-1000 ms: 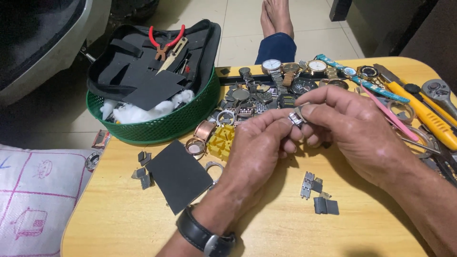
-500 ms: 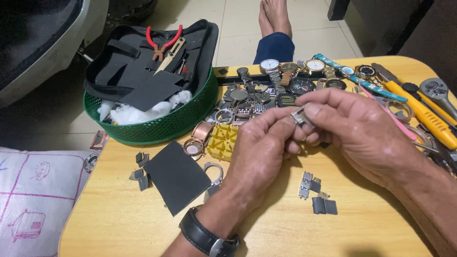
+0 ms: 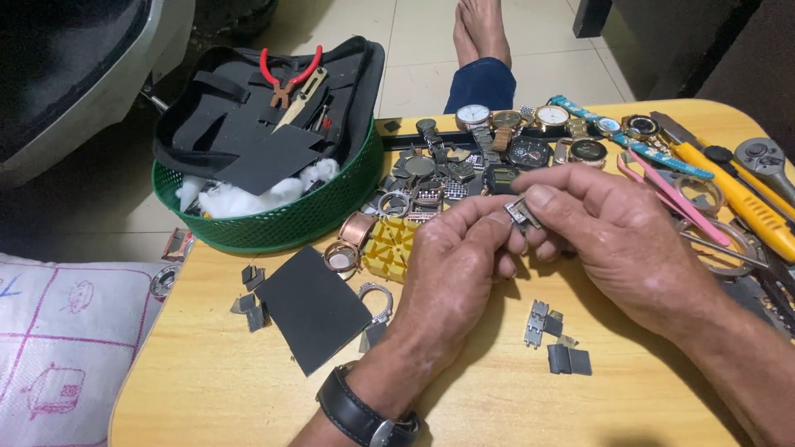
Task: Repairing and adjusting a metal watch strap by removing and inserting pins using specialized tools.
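Both hands meet over the middle of the yellow wooden table (image 3: pixel 215 389). The left hand (image 3: pixel 451 265) and right hand (image 3: pixel 617 240) pinch one small metal watch-band link piece (image 3: pixel 523 212) between them: the right thumb and forefinger are clamped on its upper end, and the left fingertips are closed on its lower end, so each grip is closed on the same piece. It is held up off the table, close under the camera, probably so the tiny pin holes can be seen. A black wristwatch (image 3: pixel 364 414) sits on the left wrist.

Just below the hands lie loose band links (image 3: pixel 542 323) and two dark flat bits (image 3: pixel 570 359), kept near, likely as spares or removed parts. A black rubber pad (image 3: pixel 310 306) lies to the left with more small link scraps (image 3: pixel 251 298) beside it. Next to the pad are a yellow plastic band-holder block (image 3: pixel 389 247) and copper-coloured watch cases (image 3: pixel 352 240).

Behind the hands, a row of wristwatches (image 3: pixel 530 132) and bare cases is spread along the far edge. At the right edge, within reach of the right hand, are pink tweezers (image 3: pixel 662 186), a yellow utility knife (image 3: pixel 737 186) and a grey wrench-like tool (image 3: pixel 766 161) (partly cut off by the frame).

A green mesh basket (image 3: pixel 281 223) sits at the table's far left corner, holding a black tool pouch (image 3: pixel 248 116), red-handled pliers (image 3: pixel 290 76) and white cotton wadding (image 3: pixel 240 197). A pale cushion (image 3: pixel 58 348) lies on the left. A person's bare feet (image 3: pixel 480 33) rest on the tiled floor beyond.
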